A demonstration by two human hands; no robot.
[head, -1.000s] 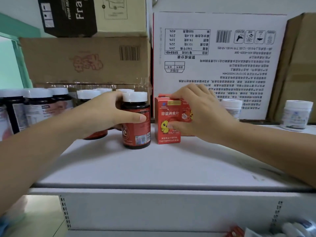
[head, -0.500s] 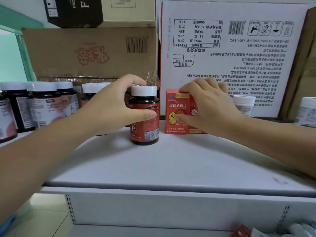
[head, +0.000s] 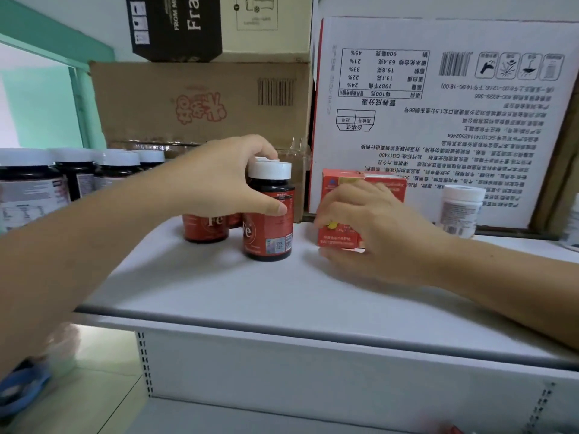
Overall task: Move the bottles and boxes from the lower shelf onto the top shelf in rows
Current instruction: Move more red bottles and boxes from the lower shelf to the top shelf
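Now both grips curl: left hand (head: 219,180) round the red bottle (head: 269,233), right hand (head: 376,227) round the red box (head: 363,180)

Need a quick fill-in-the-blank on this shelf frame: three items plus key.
1. The left hand grips the front Fe bottle, whose cap is ___.
2. The box under the right hand is coloured ___.
3. Seen from the camera, the front Fe bottle stands to the ___ of the box.
Missing words: white; red; left.
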